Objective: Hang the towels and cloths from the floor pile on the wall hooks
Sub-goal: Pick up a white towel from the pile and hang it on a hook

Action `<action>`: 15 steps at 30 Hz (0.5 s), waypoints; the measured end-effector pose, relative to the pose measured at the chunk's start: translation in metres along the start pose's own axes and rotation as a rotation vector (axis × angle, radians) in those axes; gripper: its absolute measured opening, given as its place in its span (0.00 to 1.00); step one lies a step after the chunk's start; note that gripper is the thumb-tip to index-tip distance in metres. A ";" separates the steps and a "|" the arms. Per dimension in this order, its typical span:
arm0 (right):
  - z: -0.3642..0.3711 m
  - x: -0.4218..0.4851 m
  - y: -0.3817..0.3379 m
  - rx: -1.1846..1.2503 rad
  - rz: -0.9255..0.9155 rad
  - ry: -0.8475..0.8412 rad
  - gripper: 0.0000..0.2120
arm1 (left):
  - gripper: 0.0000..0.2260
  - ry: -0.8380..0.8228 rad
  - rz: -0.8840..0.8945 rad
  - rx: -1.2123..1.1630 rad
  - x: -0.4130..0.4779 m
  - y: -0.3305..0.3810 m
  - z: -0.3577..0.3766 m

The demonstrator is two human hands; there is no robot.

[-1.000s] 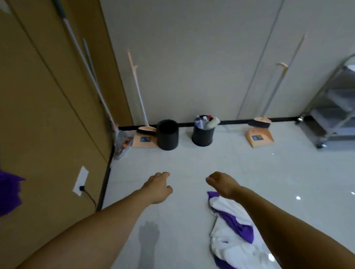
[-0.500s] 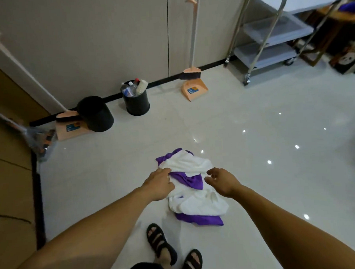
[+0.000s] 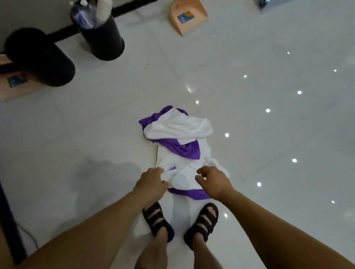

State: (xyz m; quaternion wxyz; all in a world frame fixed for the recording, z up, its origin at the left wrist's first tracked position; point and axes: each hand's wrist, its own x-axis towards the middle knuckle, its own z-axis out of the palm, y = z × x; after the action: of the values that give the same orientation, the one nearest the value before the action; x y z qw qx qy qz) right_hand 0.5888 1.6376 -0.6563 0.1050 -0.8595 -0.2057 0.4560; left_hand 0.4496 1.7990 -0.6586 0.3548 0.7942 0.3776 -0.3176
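Observation:
A pile of white and purple towels and cloths (image 3: 179,146) lies on the glossy floor just ahead of my sandalled feet. My left hand (image 3: 152,183) hangs over the pile's near left edge, its loosely curled fingertips at the white cloth; it grips nothing that I can see. My right hand (image 3: 213,180) hovers over the near right part of the pile, fingers loosely curled and holding nothing. The wall hooks are out of view.
Two black bins (image 3: 39,59) (image 3: 103,37) stand by the wall at the upper left, one holding bottles. An orange dustpan (image 3: 188,15) sits at the top, another (image 3: 15,85) at far left. White tiled floor (image 3: 275,129) stretches to the right.
My view has tilted down from the wall to the floor and come closer to the pile. Both hands have dropped to the pile's near edge, and my feet now show.

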 end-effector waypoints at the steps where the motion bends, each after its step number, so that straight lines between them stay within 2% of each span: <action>1: 0.013 0.019 0.010 -0.019 0.001 -0.019 0.18 | 0.24 -0.002 -0.010 -0.010 0.017 -0.005 0.014; 7: 0.110 0.136 0.072 -0.087 0.029 -0.107 0.19 | 0.23 -0.036 -0.049 -0.060 0.127 -0.038 0.100; 13: 0.204 0.239 0.095 -0.138 -0.111 -0.159 0.22 | 0.22 -0.011 -0.099 -0.067 0.211 -0.089 0.163; 15: 0.226 0.261 0.104 -0.201 -0.146 -0.197 0.26 | 0.22 -0.002 -0.105 -0.059 0.229 -0.104 0.179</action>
State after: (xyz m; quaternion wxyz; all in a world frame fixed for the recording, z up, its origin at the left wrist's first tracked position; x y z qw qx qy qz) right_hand 0.5593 1.6603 -1.0152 0.0309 -0.7996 -0.3215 0.5063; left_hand 0.4392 1.7888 -0.9668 0.3614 0.7621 0.4275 -0.3254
